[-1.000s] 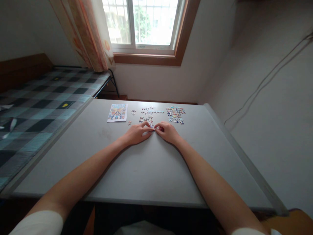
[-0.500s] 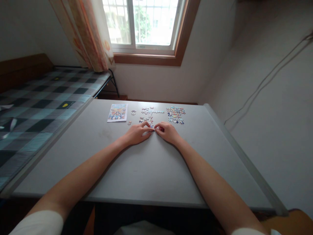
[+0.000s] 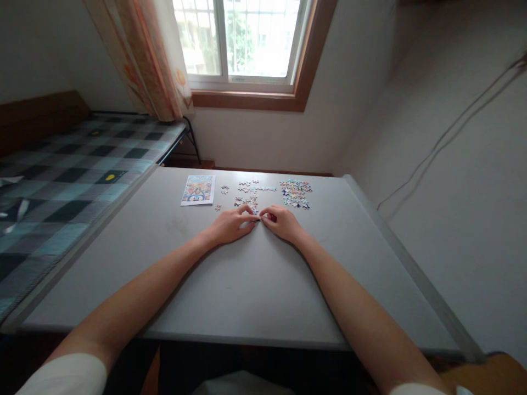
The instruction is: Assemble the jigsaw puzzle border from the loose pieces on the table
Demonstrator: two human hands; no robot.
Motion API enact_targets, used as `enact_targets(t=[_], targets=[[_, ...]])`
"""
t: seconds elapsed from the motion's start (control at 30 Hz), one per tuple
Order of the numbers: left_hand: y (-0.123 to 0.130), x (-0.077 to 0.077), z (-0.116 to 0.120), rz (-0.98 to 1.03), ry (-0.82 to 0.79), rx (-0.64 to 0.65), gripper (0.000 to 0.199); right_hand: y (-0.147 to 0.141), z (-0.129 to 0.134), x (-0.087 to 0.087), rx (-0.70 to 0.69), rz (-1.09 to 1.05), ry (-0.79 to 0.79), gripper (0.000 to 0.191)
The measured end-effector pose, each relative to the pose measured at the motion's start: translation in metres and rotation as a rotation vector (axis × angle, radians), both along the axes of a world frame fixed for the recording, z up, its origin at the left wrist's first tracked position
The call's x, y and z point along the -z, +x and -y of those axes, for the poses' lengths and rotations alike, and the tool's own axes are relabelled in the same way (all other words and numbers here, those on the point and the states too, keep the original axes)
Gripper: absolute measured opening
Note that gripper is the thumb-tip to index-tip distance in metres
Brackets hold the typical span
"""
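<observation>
My left hand (image 3: 234, 224) rests on the table with thumb and fingers closed on a small dark jigsaw piece (image 3: 258, 220). Right beside it, my right hand (image 3: 281, 221) pinches at the same spot, its fingertips nearly meeting the left ones; what lies between them is mostly hidden. Just beyond the hands runs a partly joined strip of jigsaw pieces (image 3: 263, 188), with loose pieces (image 3: 242, 202) to its left. A heap of mixed jigsaw pieces (image 3: 296, 193) lies to the right. On the left is a picture sheet (image 3: 198, 190) showing a penguin.
The grey-white table (image 3: 230, 296) has raised side edges. A few single pieces (image 3: 224, 190) lie between sheet and strip. To the left stands a bed with a checked cover (image 3: 90, 164); a window (image 3: 242, 38) is at the back, and a cable (image 3: 436, 145) hangs on the right wall.
</observation>
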State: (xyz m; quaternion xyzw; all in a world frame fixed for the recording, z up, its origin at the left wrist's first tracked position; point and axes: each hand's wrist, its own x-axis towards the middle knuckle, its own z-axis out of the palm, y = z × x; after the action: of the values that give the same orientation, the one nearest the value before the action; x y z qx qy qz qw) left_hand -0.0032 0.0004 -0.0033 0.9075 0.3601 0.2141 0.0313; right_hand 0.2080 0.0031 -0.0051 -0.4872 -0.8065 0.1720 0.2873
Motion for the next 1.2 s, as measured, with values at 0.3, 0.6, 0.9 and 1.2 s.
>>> enact_targets(t=[0.3, 0.6, 0.9, 1.2], targets=[[0.0005, 0.0006, -0.0001, 0.006, 0.001, -0.004, 0.029, 0.0001, -0.0003, 0.0004, -0.001, -0.005, -0.001, 0.014], [0.0005, -0.0003, 0.0004, -0.006, 0.005, -0.004, 0.029, 0.0001, -0.0009, 0.0012, -0.002, -0.006, -0.001, 0.014], [0.0001, 0.0009, -0.0003, -0.013, 0.011, -0.006, 0.031, 0.0005, -0.0006, 0.0005, 0.000, -0.004, -0.007, 0.013], [0.0000, 0.0010, -0.0004, -0.008, 0.002, -0.007, 0.030, -0.0001, -0.0004, -0.0003, -0.005, 0.001, -0.007, 0.014]])
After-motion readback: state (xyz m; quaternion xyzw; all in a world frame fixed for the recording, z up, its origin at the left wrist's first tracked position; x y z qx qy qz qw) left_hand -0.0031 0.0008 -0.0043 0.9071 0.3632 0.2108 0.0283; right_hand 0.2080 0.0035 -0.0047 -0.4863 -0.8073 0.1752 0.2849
